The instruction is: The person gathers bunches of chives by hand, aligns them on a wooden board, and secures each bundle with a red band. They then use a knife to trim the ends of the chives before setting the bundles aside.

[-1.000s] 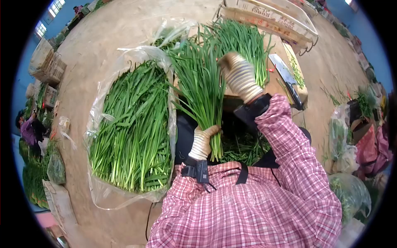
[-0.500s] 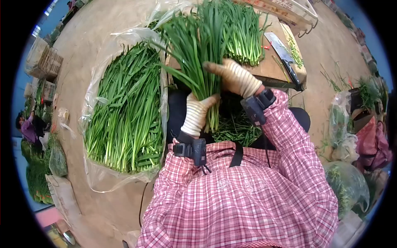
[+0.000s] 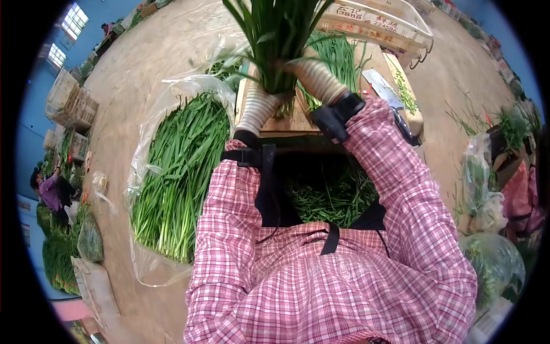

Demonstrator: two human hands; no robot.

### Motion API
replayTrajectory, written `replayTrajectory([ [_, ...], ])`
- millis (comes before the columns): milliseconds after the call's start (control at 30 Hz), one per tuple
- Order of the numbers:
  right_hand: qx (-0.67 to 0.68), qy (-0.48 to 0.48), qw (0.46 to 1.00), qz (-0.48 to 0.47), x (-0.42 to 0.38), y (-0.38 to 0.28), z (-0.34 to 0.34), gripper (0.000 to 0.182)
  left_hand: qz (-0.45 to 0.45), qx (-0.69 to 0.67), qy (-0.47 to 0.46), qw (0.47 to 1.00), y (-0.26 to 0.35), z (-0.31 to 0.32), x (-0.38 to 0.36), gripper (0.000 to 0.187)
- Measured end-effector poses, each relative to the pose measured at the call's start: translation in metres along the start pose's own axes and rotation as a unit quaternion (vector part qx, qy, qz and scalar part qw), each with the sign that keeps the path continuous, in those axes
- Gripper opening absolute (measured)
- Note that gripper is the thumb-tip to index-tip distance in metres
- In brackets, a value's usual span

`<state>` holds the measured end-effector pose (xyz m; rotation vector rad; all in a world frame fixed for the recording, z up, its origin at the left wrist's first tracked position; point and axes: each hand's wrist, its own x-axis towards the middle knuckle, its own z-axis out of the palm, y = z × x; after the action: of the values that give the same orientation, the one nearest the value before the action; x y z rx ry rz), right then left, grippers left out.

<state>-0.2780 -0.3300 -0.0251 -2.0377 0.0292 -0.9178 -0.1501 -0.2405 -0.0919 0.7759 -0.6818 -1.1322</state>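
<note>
A bunch of garlic chives (image 3: 278,46) is raised upright over the front of the wooden board (image 3: 292,121), its leafy tops cut off by the upper edge of the view. My left hand (image 3: 260,108), in a striped work glove, is closed round the lower stems. Higher up on the right side, my gloved right hand (image 3: 318,77) grips the bunch, its fingers partly blurred and hidden by leaves. Behind it, more garlic chives (image 3: 338,57) lie on the board. To the left, a large pile of garlic chives (image 3: 180,178) rests in an open clear plastic bag (image 3: 137,229).
A cleaver (image 3: 384,89) lies on the board's right side beside chopped green bits (image 3: 405,86). Beyond stands a white plastic crate (image 3: 372,20). Trimmings (image 3: 332,198) lie below, between my legs. Filled bags (image 3: 492,266) stand at right; another person (image 3: 50,192) sits far left.
Both hands have moved up and forward with the bunch, from above my lap to over the board. The view has tilted up, showing more of the crate.
</note>
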Motion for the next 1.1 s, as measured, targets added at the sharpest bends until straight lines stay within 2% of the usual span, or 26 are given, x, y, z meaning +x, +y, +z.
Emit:
replayTrajectory([
  [33,0.104,0.027,0.992,0.073,-0.011,-0.009,0.011,0.046,-0.007,0.053,0.04,0.998,0.001,0.008,-0.015,0.06],
  [67,0.206,0.053,0.967,0.143,-0.016,-0.014,0.017,0.045,-0.006,0.051,0.039,0.998,0.003,0.016,-0.024,0.06],
  [133,0.221,0.052,0.963,0.148,-0.015,-0.011,0.019,0.044,0.048,0.144,0.116,0.982,0.0,0.025,-0.034,0.069],
  [200,0.24,0.05,0.957,0.157,-0.015,-0.006,0.024,0.043,0.067,0.158,0.118,0.978,-0.003,0.021,-0.037,0.068],
  [267,0.15,-0.018,0.985,0.088,-0.012,0.0,0.026,0.047,0.088,0.173,0.114,0.974,-0.003,0.02,-0.04,0.067],
  [300,0.102,-0.053,0.992,0.053,-0.011,0.003,0.025,0.049,0.113,0.206,0.144,0.961,-0.005,0.021,-0.043,0.062],
  [333,0.231,-0.059,0.956,0.169,-0.009,-0.044,0.026,0.058,0.136,0.238,0.173,0.946,-0.007,0.022,-0.047,0.056],
  [367,0.23,-0.059,0.956,0.172,-0.005,-0.054,0.021,0.058,0.133,0.236,0.173,0.947,-0.011,0.021,-0.051,0.056],
  [433,0.121,-0.124,0.979,0.11,-0.003,-0.059,0.011,0.068,0.163,0.057,0.128,0.977,-0.017,0.02,-0.062,0.043],
  [467,0.022,-0.059,0.994,0.094,-0.006,-0.057,0.009,0.077,0.172,0.021,0.12,0.977,-0.02,0.029,-0.067,0.037],
  [500,-0.017,-0.043,0.987,0.152,-0.01,-0.056,0.002,0.079,0.172,0.019,0.118,0.978,-0.023,0.028,-0.073,0.037],
  [567,-0.224,-0.095,0.937,0.249,-0.03,-0.069,-0.006,0.083,0.092,-0.105,0.115,0.984,-0.034,0.019,-0.078,0.03],
  [600,-0.251,-0.155,0.924,0.243,-0.049,-0.058,-0.004,0.087,0.09,-0.145,0.091,0.981,-0.042,0.015,-0.078,0.036],
  [633,-0.259,-0.195,0.913,0.248,-0.07,-0.067,-0.001,0.091,0.116,-0.139,0.136,0.974,-0.045,0.027,-0.081,0.047],
  [667,-0.223,-0.216,0.899,0.307,-0.081,-0.088,0.0,0.096,0.135,-0.153,0.126,0.971,-0.047,0.039,-0.086,0.053],
  [733,-0.229,-0.174,0.919,0.27,-0.112,-0.055,0.011,0.104,0.144,-0.138,0.118,0.973,-0.051,0.048,-0.092,0.068],
  [767,-0.207,-0.142,0.933,0.259,-0.119,-0.053,0.012,0.107,0.126,-0.13,0.123,0.976,-0.051,0.056,-0.095,0.067],
  [800,-0.163,-0.132,0.937,0.279,-0.125,-0.051,0.011,0.11,0.099,-0.13,0.119,0.979,-0.048,0.063,-0.098,0.056],
  [833,-0.157,-0.096,0.951,0.249,-0.129,-0.055,0.008,0.103,0.073,-0.13,0.114,0.982,-0.042,0.072,-0.098,0.046],
  [900,-0.157,-0.051,0.94,0.3,-0.126,-0.06,-0.002,0.088,0.068,-0.088,0.074,0.991,-0.032,0.078,-0.08,0.041],
  [933,-0.159,-0.047,0.94,0.298,-0.122,-0.057,-0.005,0.088,0.065,-0.047,0.04,0.996,-0.025,0.082,-0.068,0.036],
  [1033,-0.183,0.052,0.938,0.291,-0.102,-0.042,-0.02,0.063,0.092,-0.015,-0.008,0.996,0.015,0.119,-0.023,0.04],
  [1100,-0.059,0.055,0.896,0.436,-0.081,-0.05,-0.038,0.059,0.04,0.067,-0.004,0.997,0.017,0.096,0.033,0.037],
])
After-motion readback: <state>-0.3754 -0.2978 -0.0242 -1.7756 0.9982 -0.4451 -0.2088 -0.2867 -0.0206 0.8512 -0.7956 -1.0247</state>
